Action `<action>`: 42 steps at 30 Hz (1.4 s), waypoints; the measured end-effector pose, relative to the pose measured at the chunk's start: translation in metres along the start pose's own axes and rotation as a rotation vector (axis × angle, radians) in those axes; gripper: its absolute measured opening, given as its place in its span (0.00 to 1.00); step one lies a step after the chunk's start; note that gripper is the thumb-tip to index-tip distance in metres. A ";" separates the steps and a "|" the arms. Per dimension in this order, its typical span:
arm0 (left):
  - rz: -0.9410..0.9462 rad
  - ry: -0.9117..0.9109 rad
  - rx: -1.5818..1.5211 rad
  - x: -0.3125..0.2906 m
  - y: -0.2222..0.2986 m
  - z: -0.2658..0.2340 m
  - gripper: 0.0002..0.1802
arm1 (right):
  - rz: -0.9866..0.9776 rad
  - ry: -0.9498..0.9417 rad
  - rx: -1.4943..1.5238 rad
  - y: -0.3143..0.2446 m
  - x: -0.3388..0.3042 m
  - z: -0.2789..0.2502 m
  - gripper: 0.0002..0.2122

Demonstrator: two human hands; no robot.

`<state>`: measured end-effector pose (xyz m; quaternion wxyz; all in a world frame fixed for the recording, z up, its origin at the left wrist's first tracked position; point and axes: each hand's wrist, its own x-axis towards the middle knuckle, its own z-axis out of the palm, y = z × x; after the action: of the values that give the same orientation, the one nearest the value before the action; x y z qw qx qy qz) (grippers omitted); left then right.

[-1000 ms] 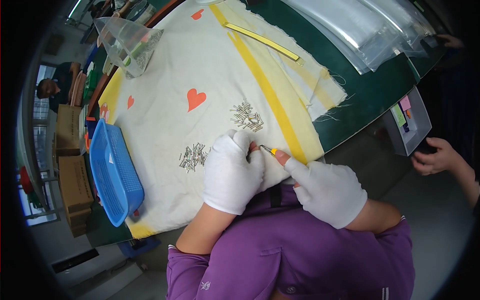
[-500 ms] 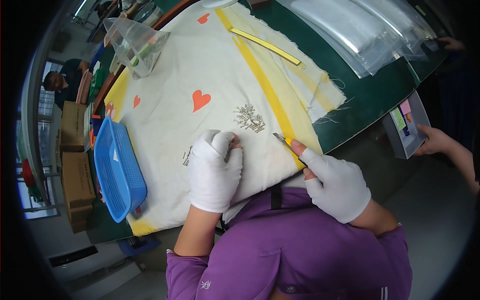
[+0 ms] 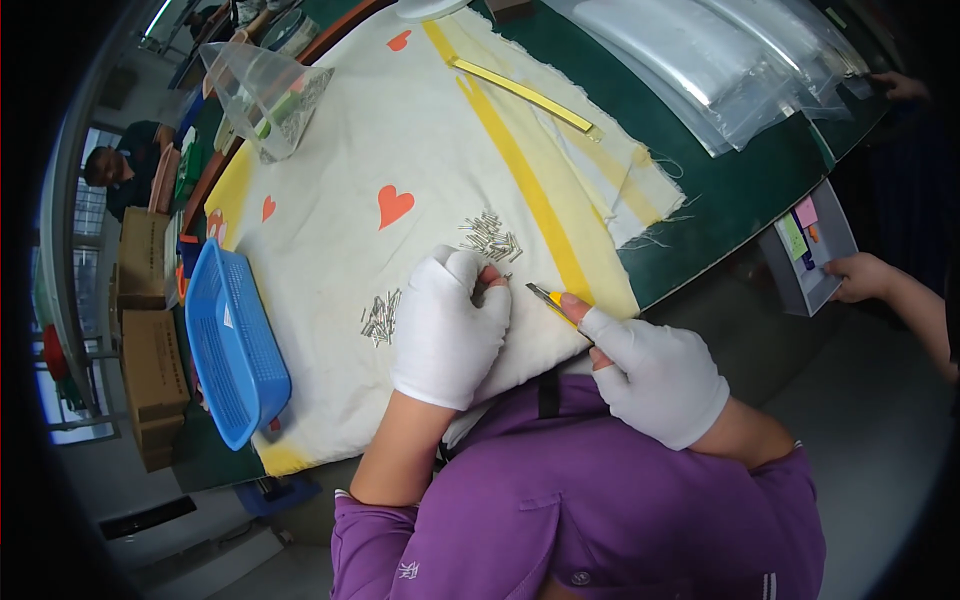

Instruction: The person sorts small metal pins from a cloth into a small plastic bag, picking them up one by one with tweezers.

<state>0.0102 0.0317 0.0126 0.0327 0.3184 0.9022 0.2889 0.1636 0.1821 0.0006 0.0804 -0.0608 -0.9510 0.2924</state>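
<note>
My left hand (image 3: 452,325), in a white glove with bare fingertips, is pinched closed on a small metal pin (image 3: 507,278), of which only the tip shows. In my gloved right hand (image 3: 662,375) is a yellow utility knife (image 3: 556,300), its blade out and pointing at the left fingertips, a small gap away. Just beyond my left hand lies a loose pile of small metal pins (image 3: 490,238). A second pile of pins (image 3: 380,318) rests to the left of that hand. Both piles are on a white cloth (image 3: 330,250) with red hearts and yellow stripes.
To the left stands a blue plastic basket (image 3: 235,345). A clear bag-like container (image 3: 268,100) with small parts is at the far left. A yellow strip (image 3: 525,97) and clear plastic bags (image 3: 690,60) lie farther off. At right, another person's hand (image 3: 862,278) holds a grey drawer (image 3: 800,275).
My left hand has shifted right toward the knife, uncovering more of the left pile, and a pin tip now shows at its fingers. The knife has moved slightly left.
</note>
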 end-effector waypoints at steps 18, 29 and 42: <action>0.025 -0.006 -0.003 -0.016 0.002 0.005 0.05 | -0.051 -0.056 -0.046 -0.010 -0.002 0.001 0.31; 0.046 -0.001 0.034 -0.016 0.003 0.005 0.04 | -0.082 -0.066 -0.108 -0.013 0.000 -0.004 0.30; -0.016 0.084 0.172 -0.032 -0.035 -0.023 0.04 | 0.035 -0.031 -0.018 -0.003 -0.004 0.000 0.26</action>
<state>0.0106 -0.0210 0.0090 -0.0305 0.3005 0.9268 0.2234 0.1675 0.1790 0.0013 0.0601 -0.0735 -0.9535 0.2859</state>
